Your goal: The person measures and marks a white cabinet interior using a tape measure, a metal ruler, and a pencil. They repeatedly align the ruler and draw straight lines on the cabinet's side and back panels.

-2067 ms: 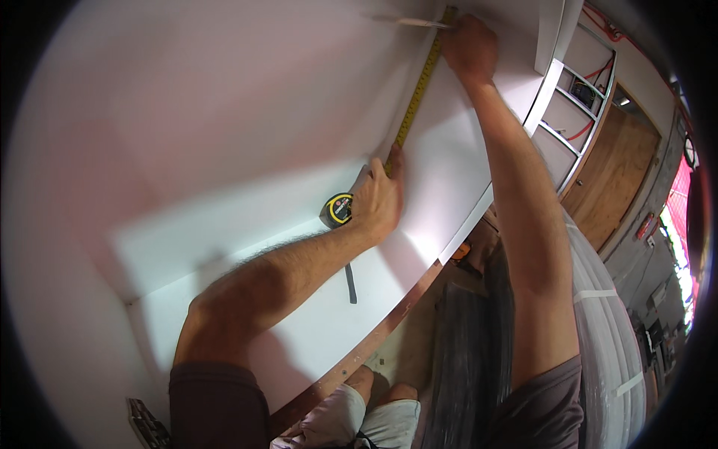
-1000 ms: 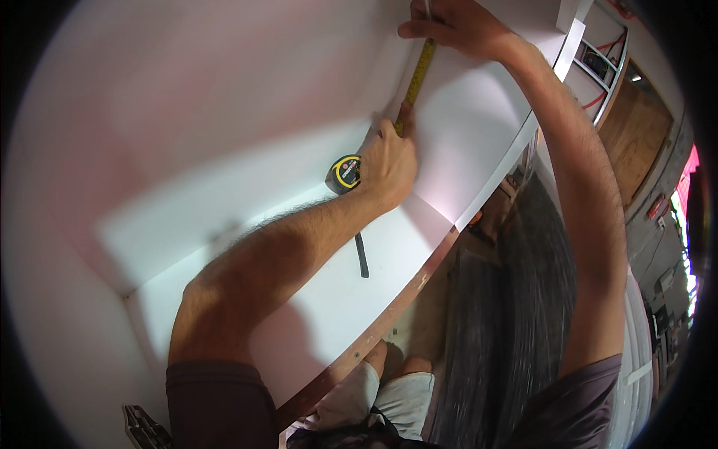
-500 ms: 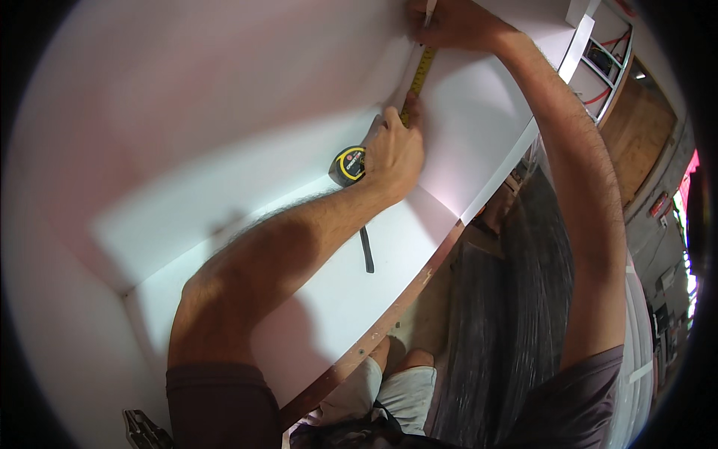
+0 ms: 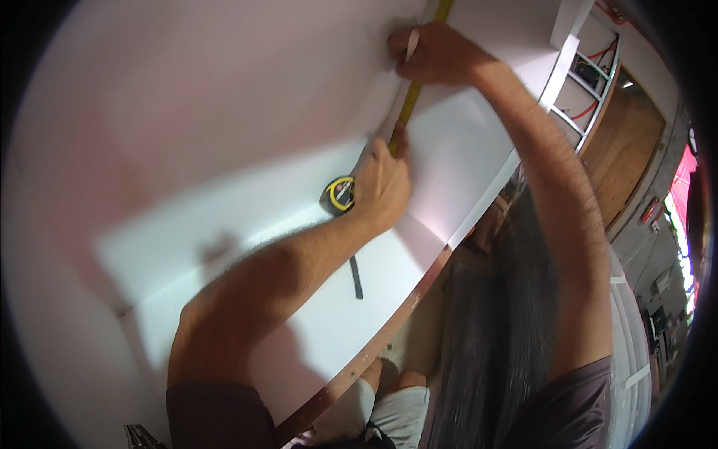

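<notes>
Along the right side of a strip of tan floor (image 4: 416, 333) stood a dark bundle (image 4: 479, 344) in glossy wrap. Right of it was a pale wrapped stack (image 4: 630, 337) with white bands. Farther off were a ladder-like metal frame (image 4: 567, 120), a red cable (image 4: 585, 114) and, just beside them, a brown wooden door (image 4: 624, 153). A small red object (image 4: 649, 210) was near pinkish-red mesh (image 4: 682, 182).

The top edge crops the yellow tape (image 4: 409, 103)
</notes>
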A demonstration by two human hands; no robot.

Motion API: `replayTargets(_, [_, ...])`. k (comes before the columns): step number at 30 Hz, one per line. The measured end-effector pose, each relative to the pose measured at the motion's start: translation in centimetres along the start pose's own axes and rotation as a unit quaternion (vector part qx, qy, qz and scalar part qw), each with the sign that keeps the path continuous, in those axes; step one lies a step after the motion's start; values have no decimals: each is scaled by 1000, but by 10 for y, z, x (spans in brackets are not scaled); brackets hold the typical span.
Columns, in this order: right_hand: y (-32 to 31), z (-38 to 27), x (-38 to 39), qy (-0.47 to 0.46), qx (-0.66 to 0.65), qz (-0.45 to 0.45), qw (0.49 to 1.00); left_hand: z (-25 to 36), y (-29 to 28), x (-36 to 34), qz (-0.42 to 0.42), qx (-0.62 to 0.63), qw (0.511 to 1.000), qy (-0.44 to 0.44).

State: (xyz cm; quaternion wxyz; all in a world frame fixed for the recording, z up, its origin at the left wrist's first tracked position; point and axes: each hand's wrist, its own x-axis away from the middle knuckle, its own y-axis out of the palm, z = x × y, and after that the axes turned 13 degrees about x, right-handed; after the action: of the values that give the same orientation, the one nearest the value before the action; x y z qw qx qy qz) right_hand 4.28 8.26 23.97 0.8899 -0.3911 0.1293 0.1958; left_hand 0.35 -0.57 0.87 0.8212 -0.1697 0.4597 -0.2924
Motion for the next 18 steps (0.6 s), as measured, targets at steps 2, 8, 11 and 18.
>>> replayTargets(2, [-6, -3, 0, 19, 24, -31, 999, 0, -1, 2, -13, 10, 1000, -14])
replayTargets(8, [-20, -7, 2, 68, -8, -93, 993, 0, 1, 1, 4, 5, 1000, -4])
replayTargets(11, [-16, 0, 5, 93, -82, -52, 991, 0, 2, 1, -1, 12, 1000, -1])
replayTargets(18, [-25, 4, 5, 120, -94, -58, 987, 0, 0, 0, -7, 6, 1000, -2])
